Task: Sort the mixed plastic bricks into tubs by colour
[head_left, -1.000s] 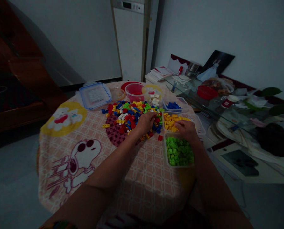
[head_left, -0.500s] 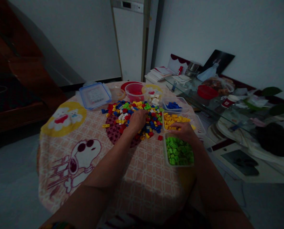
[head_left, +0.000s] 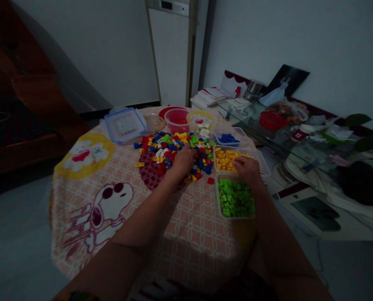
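A heap of mixed toy bricks [head_left: 164, 146] in red, blue, yellow, white and green lies mid-table. My left hand [head_left: 184, 159] is over its near right part, fingers bent down among the bricks; what they hold, if anything, is hidden. My right hand [head_left: 246, 168] hovers at the right side of the box of yellow bricks [head_left: 226, 159], its fingers pinched together; nothing can be made out between them. Nearer to me is a clear box of green bricks [head_left: 233, 198], partly behind my right wrist. Behind the yellow box stands a box with blue bricks [head_left: 228, 138].
A pink-red round tub [head_left: 177, 121] and a blue-rimmed lid [head_left: 125, 125] lie at the back of the round table. White bricks [head_left: 203, 130] sit beside the tub. To the right, a glass table holds a red bowl [head_left: 272, 120] and a paper cup [head_left: 302, 132].
My right hand has shifted slightly right and up from the yellow bricks, and its fingers have drawn together. My left hand has moved slightly right and nearer to me within the heap.
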A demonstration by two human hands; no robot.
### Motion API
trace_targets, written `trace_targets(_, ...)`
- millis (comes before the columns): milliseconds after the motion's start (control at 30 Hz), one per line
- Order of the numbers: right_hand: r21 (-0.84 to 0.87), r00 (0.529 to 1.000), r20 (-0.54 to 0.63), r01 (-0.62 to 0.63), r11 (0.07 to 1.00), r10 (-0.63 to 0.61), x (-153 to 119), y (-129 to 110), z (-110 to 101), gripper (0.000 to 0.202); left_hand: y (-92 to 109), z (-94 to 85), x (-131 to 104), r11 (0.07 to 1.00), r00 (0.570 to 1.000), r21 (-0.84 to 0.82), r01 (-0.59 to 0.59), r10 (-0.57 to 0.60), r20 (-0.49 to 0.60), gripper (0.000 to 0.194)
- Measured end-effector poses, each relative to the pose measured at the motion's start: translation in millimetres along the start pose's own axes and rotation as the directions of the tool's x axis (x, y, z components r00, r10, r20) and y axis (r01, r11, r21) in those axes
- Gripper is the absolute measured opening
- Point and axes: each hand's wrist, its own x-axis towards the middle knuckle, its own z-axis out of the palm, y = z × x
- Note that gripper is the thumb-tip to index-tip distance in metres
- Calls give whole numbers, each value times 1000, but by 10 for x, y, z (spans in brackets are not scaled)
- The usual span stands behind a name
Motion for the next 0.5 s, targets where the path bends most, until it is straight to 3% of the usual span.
trace_targets(167,-189,997,64,-35,981,47,5,6,-3,29,24,-10,-4,999,998,31,4,-6,59,37)
trace_targets(367,-194,994,101,-17,981,37,12,2,-10,29,-13,-23,49,998,998,51,23,-26,64,37)
trace_targets(500,-181,994,108,-13,983,33,8,-4,-20,29,-50,-84,73,999,1000,-33,-2,2,-6,37)
